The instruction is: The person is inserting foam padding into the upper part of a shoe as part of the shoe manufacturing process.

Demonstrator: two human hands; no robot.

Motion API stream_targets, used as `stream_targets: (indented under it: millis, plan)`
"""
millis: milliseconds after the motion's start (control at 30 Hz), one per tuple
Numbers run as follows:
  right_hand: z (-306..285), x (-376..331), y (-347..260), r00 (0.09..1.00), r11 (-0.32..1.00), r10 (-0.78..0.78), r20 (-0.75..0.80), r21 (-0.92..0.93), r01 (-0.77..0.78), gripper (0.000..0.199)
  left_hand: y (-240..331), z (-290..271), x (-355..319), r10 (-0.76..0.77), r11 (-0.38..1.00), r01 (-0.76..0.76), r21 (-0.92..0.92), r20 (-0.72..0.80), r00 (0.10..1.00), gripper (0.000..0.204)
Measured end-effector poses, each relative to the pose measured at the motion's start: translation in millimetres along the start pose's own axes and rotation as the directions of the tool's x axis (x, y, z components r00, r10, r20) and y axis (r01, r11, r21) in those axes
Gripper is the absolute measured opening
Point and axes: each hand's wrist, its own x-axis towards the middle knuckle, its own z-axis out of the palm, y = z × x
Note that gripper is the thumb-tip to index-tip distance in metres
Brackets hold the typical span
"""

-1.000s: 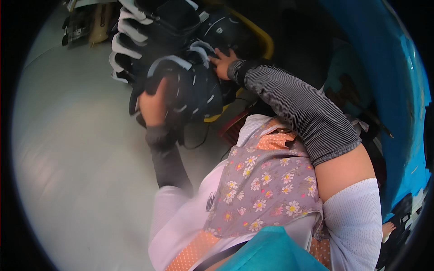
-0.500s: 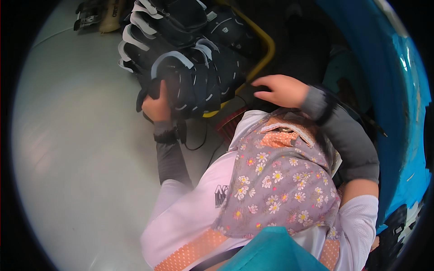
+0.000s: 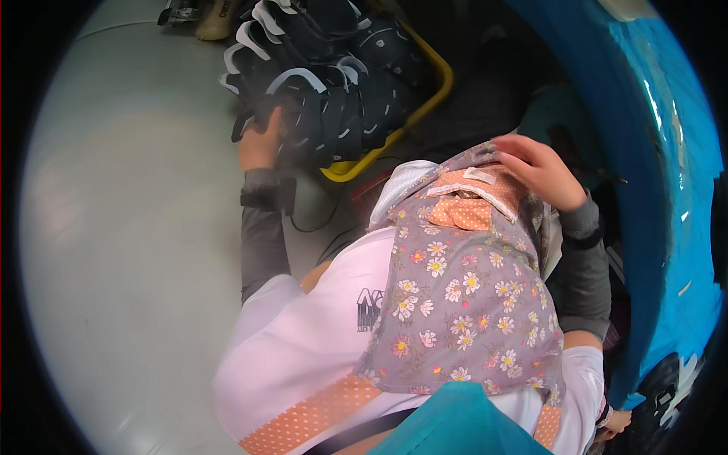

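My left hand [image 3: 259, 144] rests against a heap of black padded straps with white edging [image 3: 326, 83] that fills a yellow-rimmed bin [image 3: 425, 102]; its fingers curl into the straps. My right hand [image 3: 535, 168] hovers over the top of a grey flowered cloth with orange trim [image 3: 462, 288] that hangs down my front, fingers spread and touching its upper edge. Both forearms wear dark grey sleeves, and a black band sits on the left wrist.
A pale grey floor [image 3: 121, 250] spreads to the left. A large blue curved wall or tub [image 3: 667, 189] stands on the right. More black gear lies at the top left [image 3: 189, 15]. A thin black cable [image 3: 326, 224] runs by the bin.
My right hand has left the strap heap and swung down and right onto the flowered cloth. The left hand stays on the straps.
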Motion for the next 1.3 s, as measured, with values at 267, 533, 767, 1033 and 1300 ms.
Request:
stream_targets:
  millis: [267,533,767,1033,1300]
  plan:
    - [22,-68,45,0.938,0.88,0.252,-0.24,0.46,-0.118,0.025,76,46,-79,0.847,0.527,-0.844,0.101,-0.148,0.511,0.03]
    - [31,-73,11,0.929,0.858,0.18,-0.324,0.514,0.013,0.025,36,137,-23,0.904,0.331,-0.927,0.176,0.222,0.365,0.053]
    - [36,-85,34,0.882,0.79,0.296,-0.367,0.613,-0.011,0.023,55,149,-32,0.854,0.431,-0.883,0.187,0.231,0.466,0.06]
    - [37,-89,15,0.829,0.79,0.23,-0.509,0.595,0.147,0.023,140,147,-66,0.819,0.565,-0.807,-0.17,-0.001,0.574,0.038]
    - [45,-131,15,0.725,0.822,0.253,-0.641,0.538,0.189,0.025,292,38,-75,0.745,-0.04,-0.892,-0.45,-0.608,0.273,0.024]
